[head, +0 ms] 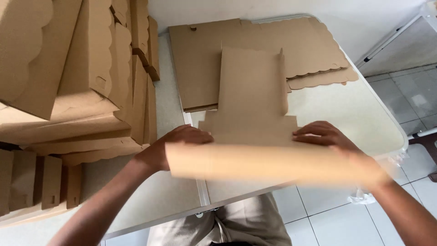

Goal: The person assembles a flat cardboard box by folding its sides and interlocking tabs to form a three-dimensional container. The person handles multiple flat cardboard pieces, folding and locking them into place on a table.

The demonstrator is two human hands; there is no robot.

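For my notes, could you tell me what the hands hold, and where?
Both the left hand and right hand grip a flat cardboard box blank at its folded near flap.

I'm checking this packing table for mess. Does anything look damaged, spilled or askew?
Nothing looks spilled or torn. The finished boxes on the left are heaped at leaning angles, not squared. Both hands, left hand and right hand, press a box blank.

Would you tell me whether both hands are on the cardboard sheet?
Yes, the left hand and right hand both press on the cardboard sheet at its near fold.
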